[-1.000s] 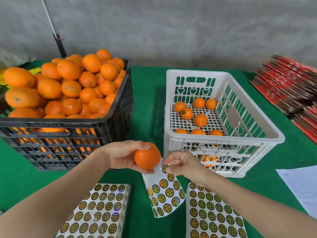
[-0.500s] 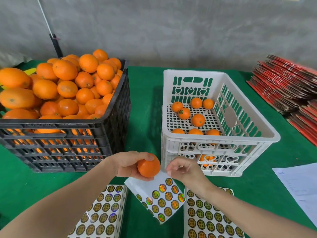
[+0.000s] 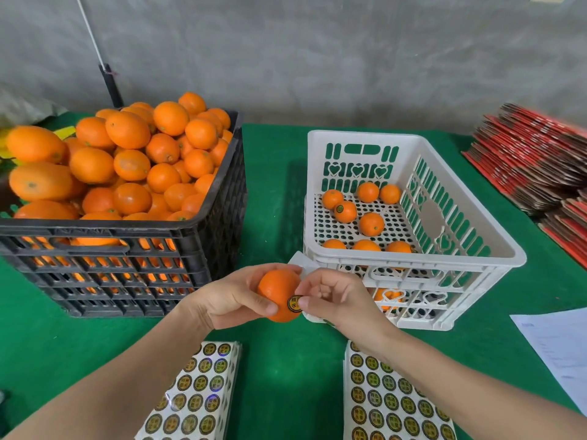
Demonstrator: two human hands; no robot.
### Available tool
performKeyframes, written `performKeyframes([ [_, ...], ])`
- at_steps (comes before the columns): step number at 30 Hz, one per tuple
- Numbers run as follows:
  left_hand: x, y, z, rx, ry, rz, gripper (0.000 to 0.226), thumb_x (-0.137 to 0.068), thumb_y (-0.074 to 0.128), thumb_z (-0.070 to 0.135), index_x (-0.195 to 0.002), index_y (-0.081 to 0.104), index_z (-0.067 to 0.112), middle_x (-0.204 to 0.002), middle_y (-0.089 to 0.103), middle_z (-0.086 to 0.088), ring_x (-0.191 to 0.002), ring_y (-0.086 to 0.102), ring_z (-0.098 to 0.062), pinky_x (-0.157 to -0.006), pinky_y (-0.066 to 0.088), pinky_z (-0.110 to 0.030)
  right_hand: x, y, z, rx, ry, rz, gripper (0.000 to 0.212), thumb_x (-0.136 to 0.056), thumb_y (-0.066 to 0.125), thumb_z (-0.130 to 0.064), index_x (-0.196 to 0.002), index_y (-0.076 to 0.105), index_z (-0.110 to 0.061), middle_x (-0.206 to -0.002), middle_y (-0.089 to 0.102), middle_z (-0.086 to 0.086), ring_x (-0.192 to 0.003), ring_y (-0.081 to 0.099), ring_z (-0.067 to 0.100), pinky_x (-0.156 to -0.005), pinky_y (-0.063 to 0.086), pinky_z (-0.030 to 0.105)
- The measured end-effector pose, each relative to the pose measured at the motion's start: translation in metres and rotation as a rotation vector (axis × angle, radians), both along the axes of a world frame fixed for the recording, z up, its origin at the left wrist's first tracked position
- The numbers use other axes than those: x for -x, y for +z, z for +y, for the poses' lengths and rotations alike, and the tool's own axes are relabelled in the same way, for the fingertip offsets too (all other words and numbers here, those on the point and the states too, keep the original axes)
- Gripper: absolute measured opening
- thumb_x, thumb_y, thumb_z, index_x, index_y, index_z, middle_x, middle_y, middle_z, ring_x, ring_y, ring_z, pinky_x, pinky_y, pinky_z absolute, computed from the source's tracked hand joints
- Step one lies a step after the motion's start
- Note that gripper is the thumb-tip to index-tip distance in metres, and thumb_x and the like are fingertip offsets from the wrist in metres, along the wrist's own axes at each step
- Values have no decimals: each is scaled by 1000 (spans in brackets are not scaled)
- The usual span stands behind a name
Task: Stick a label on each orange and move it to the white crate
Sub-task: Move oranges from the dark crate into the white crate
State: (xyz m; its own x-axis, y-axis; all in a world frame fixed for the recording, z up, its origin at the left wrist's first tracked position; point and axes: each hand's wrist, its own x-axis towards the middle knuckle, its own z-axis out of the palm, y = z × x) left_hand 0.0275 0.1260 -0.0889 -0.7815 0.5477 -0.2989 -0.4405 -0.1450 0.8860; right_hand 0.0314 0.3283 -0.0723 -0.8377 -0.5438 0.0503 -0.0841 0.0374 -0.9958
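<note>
Green-clothed counter point(image 3: 273, 185), and above its near side the orange point(image 3: 276, 287) sits gripped in the left hand point(image 3: 232, 300), fingers wrapped round it, just in front of the white crate point(image 3: 409, 141). The right hand point(image 3: 336, 300), fingers curled, pins a round label point(image 3: 293, 303) onto the skin. A heaped black crate point(image 3: 127, 249) stands to the left.

Label point(image 3: 294, 303) now on orange point(image 3: 276, 289) under right hand point(image 3: 336, 296) thumb; sticker sheet point(image 3: 301, 264) raised.
</note>
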Motion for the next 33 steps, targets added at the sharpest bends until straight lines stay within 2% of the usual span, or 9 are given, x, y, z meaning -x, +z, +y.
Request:
performKeyframes([
  [5, -3, 5, 1, 42, 24, 12, 116, -32, 97, 9, -135, 45, 0, -121, 55, -21, -108, 57, -35, -94, 49, -45, -2, 7, -2, -72, -2, 68, 22, -84, 64, 4, -80, 64, -18, -55, 57, -17, -54, 48, -3, -59, 41, 12],
  [8, -3, 7, 3, 83, 7, 31, 91, -49, 78, -10, -134, 44, 0, -119, 56, -18, -105, 59, -30, -90, 51, -40, -4, 7, -4, -136, -30, 133, 24, -83, 67, 1, -78, 65, -23, -58, 57, -19, -60, 48, -1, -64, 41, 14],
  [11, -3, 7, 3, 116, 7, 54, 78, -58, 64, -16, -132, 46, 2, -117, 58, -15, -104, 61, -27, -89, 51, -38, -5, 7, -5, -171, -63, 182, 26, -82, 68, -1, -77, 65, -26, -60, 56, -21, -62, 49, -1, -65, 39, 12],
  [14, -3, 8, 4, 138, -2, 88, 78, -56, 65, -16, -130, 48, 5, -117, 58, -13, -103, 61, -25, -90, 52, -38, -5, 7, -5, -198, -99, 218, 27, -82, 67, -1, -76, 63, -27, -60, 55, -21, -61, 48, -1, -64, 39, 11],
  [19, -2, 7, 6, 159, 11, 115, 83, -55, 67, -16, -132, 46, 5, -119, 55, -15, -104, 59, -28, -92, 49, -44, -9, 5, -7, -290, -170, 349, 33, -79, 70, -4, -79, 56, -34, -63, 53, -10, -63, 50, 2, -64, 41, 11],
  [24, -3, 8, 5, 180, 3, 127, 79, -55, 68, -14, -127, 49, 11, -119, 56, -12, -103, 60, -26, -88, 52, -41, -6, 7, -7, -379, -156, 303, 38, -79, 71, -16, -92, 45, -40, -65, 59, -9, -61, 54, 0, -61, 41, 13],
  [27, -2, 9, 4, 165, -18, 121, 78, -57, 67, -14, -129, 48, 9, -117, 57, -12, -101, 61, -24, -86, 52, -38, 0, 8, -5, -468, -106, 403, 40, -78, 72, -24, -101, 44, -40, -84, 53, -16, -77, 49, -4, -65, 38, 11],
  [30, -1, 13, 3, 142, -44, 140, 77, -59, 67, -15, -131, 47, 6, -116, 58, -13, -102, 62, -25, -86, 52, -38, 5, 11, -1, -517, 39, 463, 60, -73, 75, -33, -122, 41, -37, -115, 40, -17, -102, 38, -10, -79, 33, 10],
  [33, 1, 18, 1, 84, -85, 157, 79, -53, 85, -3, -124, 54, 8, -113, 64, -11, -105, 63, -25, -88, 53, -35, 9, 13, -2, -589, 161, 583, 78, -70, 78, -38, -134, 32, -35, -129, 35, -13, -119, 30, 1, -96, 29, 14],
])
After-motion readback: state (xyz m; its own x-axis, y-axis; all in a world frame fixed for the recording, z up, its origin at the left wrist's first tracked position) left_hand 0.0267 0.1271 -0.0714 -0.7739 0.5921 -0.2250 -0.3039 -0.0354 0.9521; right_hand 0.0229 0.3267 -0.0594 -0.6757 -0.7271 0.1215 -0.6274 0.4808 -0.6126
